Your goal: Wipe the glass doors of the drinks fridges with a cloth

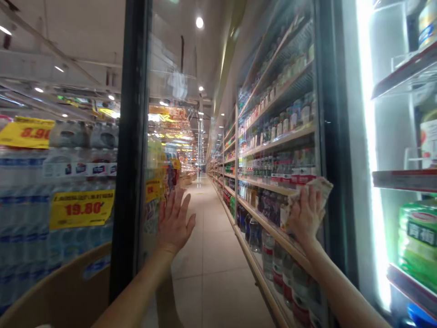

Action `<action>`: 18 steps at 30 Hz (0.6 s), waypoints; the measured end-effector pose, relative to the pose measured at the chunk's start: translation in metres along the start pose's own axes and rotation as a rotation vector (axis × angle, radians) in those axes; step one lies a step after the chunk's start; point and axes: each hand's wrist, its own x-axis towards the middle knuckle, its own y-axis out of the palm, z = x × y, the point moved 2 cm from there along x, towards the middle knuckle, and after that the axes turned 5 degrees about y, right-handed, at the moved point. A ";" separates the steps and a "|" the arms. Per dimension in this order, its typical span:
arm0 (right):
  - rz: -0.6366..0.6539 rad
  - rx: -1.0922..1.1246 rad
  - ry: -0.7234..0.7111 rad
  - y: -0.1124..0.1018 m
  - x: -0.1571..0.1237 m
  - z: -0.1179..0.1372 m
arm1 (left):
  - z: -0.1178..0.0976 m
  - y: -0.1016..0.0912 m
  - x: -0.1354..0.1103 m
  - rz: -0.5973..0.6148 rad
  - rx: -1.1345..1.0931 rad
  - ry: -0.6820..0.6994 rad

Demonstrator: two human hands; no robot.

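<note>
A tall glass cooler door (218, 136) with a black frame stands open in front of me. My left hand (175, 221) lies flat against the glass, fingers spread, holding nothing. My right hand (306, 215) presses a crumpled pale cloth (322, 186) against the glass near the door's right edge. Both forearms reach up from the bottom of the view.
The lit cooler interior (406, 182) at the right holds shelves with green packs and jars. Through the glass runs a long tiled aisle (211, 255) beside shelves of bottles (273, 173). Stacked water packs with yellow price tags (81, 208) stand at the left, above a curved cardboard edge (61, 282).
</note>
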 end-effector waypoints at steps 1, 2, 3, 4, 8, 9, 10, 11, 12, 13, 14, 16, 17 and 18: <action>-0.006 0.011 0.010 0.000 -0.006 0.005 | 0.000 0.000 0.000 -0.002 0.003 0.001; 0.006 0.031 -0.047 0.001 -0.017 0.019 | 0.000 0.000 0.001 -0.005 0.005 0.004; 0.038 0.059 -0.160 0.002 -0.032 0.037 | -0.001 0.000 0.001 -0.007 0.006 0.006; 0.083 0.098 -0.316 0.002 -0.050 0.059 | -0.001 0.000 0.001 -0.008 0.007 0.005; 0.227 0.243 -0.817 0.000 -0.103 0.106 | 0.000 0.001 0.001 0.002 -0.009 -0.004; 0.220 0.236 -0.824 -0.002 -0.105 0.099 | 0.000 0.001 0.001 0.004 -0.012 -0.003; 0.198 0.204 -0.778 -0.003 -0.100 0.085 | 0.000 0.000 0.000 0.004 -0.012 0.000; 0.164 0.153 -0.694 -0.004 -0.092 0.067 | 0.000 0.000 0.000 0.003 -0.008 0.004; 0.112 0.099 -0.586 -0.005 -0.081 0.047 | 0.000 -0.001 0.000 0.001 -0.001 0.005; 0.056 0.048 -0.465 -0.005 -0.070 0.027 | 0.000 -0.002 0.000 0.002 0.008 0.003; 0.004 0.007 -0.347 -0.005 -0.060 0.012 | -0.001 -0.002 0.000 0.004 0.014 -0.001; -0.067 -0.035 -0.175 -0.004 -0.052 0.002 | -0.001 -0.003 0.000 0.009 0.012 -0.012; -0.075 -0.032 -0.151 -0.003 -0.055 0.008 | -0.001 -0.003 0.000 0.010 0.005 -0.017; -0.058 -0.016 -0.179 -0.003 -0.063 0.021 | -0.001 -0.004 0.000 0.009 -0.004 -0.020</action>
